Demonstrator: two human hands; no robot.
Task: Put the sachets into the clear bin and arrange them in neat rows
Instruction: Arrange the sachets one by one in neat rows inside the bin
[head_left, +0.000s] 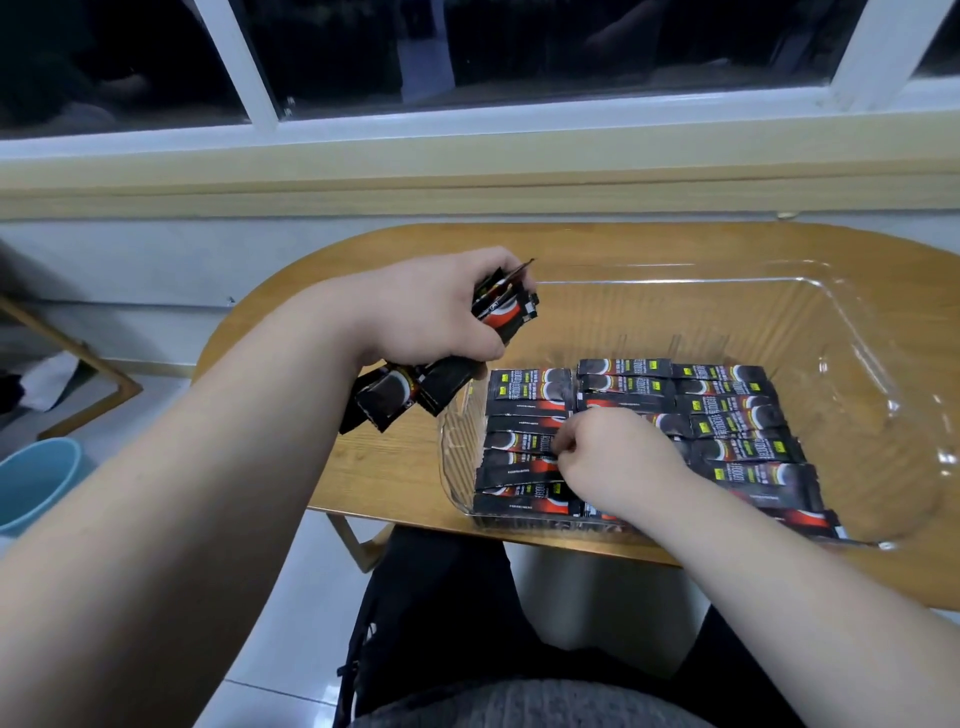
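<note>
The left hand (431, 306) hovers over the bin's left edge with its fingers clamped round a bundle (395, 395) of loose sachets. Their ends stick out above and below the fist, so a good handful is yet to be placed.

In the bin (857, 332), sachets (727, 410) already lie flat in three columns side by side, filling the near half. They overlap like tiles. The left and right columns look fairly even. Part of the middle one is hidden under the right hand (608, 452). That hand is down inside the bin, fingers curled, tips at the end of a sachet where the left and middle columns meet. Whether they pinch it or only press it is not clear. The far half of the bin shows only its ribbed floor.

I judge the job past halfway: most sachets are laid, and the bundle and some straightening remain.

A pale blue bucket (36, 483) stands on the tiled floor at far left. The bin sits on a rounded wooden table (395, 457), pushed up near a wall. Above is a white-framed window (519, 52), dark outside.
</note>
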